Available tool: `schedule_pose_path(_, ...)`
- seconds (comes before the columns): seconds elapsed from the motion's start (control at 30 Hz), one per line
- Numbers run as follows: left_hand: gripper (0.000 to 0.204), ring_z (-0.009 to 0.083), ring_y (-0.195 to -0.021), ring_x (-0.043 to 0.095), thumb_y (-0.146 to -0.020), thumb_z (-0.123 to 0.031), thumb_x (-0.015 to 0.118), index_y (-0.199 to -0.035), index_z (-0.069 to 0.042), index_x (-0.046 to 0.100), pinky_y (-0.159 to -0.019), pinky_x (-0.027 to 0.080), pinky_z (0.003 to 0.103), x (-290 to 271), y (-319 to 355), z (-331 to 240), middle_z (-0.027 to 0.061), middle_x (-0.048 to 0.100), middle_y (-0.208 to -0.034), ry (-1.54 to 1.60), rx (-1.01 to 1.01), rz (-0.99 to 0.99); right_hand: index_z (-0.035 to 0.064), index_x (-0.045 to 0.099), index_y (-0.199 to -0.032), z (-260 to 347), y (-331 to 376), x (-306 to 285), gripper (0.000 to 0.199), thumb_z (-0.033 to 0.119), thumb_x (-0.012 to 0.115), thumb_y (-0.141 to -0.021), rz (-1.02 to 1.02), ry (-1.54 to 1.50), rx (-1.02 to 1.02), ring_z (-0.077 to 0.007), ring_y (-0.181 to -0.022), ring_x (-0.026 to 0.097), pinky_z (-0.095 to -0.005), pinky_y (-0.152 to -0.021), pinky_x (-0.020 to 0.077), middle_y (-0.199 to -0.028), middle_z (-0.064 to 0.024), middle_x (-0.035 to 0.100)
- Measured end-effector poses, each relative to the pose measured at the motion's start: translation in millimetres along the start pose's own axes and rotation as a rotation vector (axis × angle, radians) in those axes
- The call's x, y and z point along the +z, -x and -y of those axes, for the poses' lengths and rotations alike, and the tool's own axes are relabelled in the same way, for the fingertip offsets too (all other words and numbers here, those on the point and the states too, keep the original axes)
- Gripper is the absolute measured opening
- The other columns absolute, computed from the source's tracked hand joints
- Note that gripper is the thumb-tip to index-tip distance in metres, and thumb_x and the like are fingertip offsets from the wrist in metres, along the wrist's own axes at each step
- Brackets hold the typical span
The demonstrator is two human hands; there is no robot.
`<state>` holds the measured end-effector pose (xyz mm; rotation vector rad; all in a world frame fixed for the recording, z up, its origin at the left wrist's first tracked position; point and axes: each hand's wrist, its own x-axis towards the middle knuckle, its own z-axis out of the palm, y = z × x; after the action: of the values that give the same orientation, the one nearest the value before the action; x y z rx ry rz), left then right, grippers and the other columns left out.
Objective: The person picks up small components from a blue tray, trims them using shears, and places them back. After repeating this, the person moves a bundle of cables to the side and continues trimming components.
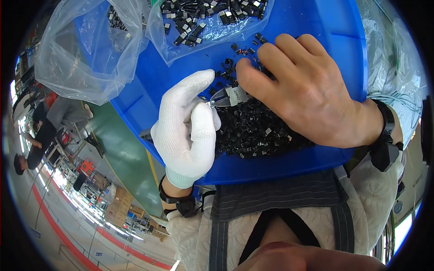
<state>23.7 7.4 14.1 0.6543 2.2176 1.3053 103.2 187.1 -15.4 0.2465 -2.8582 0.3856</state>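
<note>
My left hand (187, 128), in a white knitted glove, is closed, thumb and forefinger pinching a small shiny piece (211, 104) too small to name. My bare right hand (305, 88) is closed around a pointed silver tool (221, 98) with a pale label, which looks like tweezers; its back end is hidden by the hand. The tool's tips meet the small piece at my left fingertips. Below both hands, a heap of small black parts (253, 128), some with metal glints, lies in a large blue bin (312, 18).
A clear plastic bag (210, 43) at the bin's far side holds black parts with silver ends (194, 34). Another clear bag (86, 63) hangs over the left rim. Wrapped plastic (389, 58) stands at right. On the far left, a person (38, 144) is among benches beyond a green floor (122, 144).
</note>
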Motion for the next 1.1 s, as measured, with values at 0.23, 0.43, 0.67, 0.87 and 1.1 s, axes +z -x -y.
schedule_pose_path(0.23, 0.032, 0.0037, -0.047, 0.038, -0.092, -0.012, 0.046, -0.12, 0.004, 0.051, -0.044, 0.028, 0.018, 0, 1, -2, 0.0017, 0.049, -0.063, 0.034, -0.033, 0.038, 0.0054, 0.058, -0.095, 2, 5, 0, 0.027, 0.008, 0.063, -0.069, 0.027, -0.038, 0.005, -0.0177, -0.07, 0.05, -0.0307, -0.059, 0.0381, -0.076, -0.0051, 0.049)
schedule_pose_path(0.43, 0.032, 0.0038, -0.047, 0.038, -0.092, -0.013, 0.046, -0.119, 0.004, 0.052, -0.044, 0.028, 0.017, -4, 9, 1, 0.0028, 0.051, -0.065, 0.033, -0.031, 0.089, 0.0049, 0.057, -0.098, 8, 14, 0, 0.029, 0.006, 0.062, -0.07, 0.072, -0.086, 0.004, -0.0196, -0.071, 0.052, -0.0314, -0.061, 0.0404, -0.078, -0.0064, 0.05)
schedule_pose_path(0.67, 0.03, 0.0054, -0.053, 0.05, -0.092, -0.007, 0.045, -0.12, 0.001, 0.053, -0.05, 0.038, 0.019, -9, 9, -9, 0.0021, 0.056, -0.064, 0.056, -0.019, 0.117, 0.0049, 0.054, -0.103, 12, 16, -7, 0.033, 0.002, 0.06, -0.07, 0.17, -0.333, 0.061, -0.0229, -0.071, 0.054, -0.0333, -0.061, 0.0425, -0.078, -0.0079, 0.051)
schedule_pose_path(0.87, 0.026, 0.0056, -0.049, 0.049, -0.094, -0.01, 0.044, -0.116, 0.0, 0.052, -0.044, 0.036, 0.017, -4, 10, -21, 0.0082, 0.061, -0.071, 0.269, -0.197, 0.04, 0.0054, 0.055, -0.097, 5, 13, -10, 0.029, 0.002, 0.06, -0.069, 0.022, -0.275, 0.07, -0.0221, -0.067, 0.051, -0.0333, -0.059, 0.0412, -0.075, -0.0069, 0.049)
schedule_pose_path(1.1, 0.024, 0.0071, -0.049, 0.051, -0.095, -0.01, 0.043, -0.115, 0.002, 0.05, -0.044, 0.037, 0.017, -1, 10, -22, 0.0153, 0.064, -0.081, 0.334, -0.246, 0.019, 0.0061, 0.056, -0.091, 5, 10, -13, 0.024, 0.006, 0.061, -0.068, -0.01, -0.135, 0.056, -0.0194, -0.064, 0.049, -0.0316, -0.056, 0.0383, -0.072, -0.0052, 0.046)
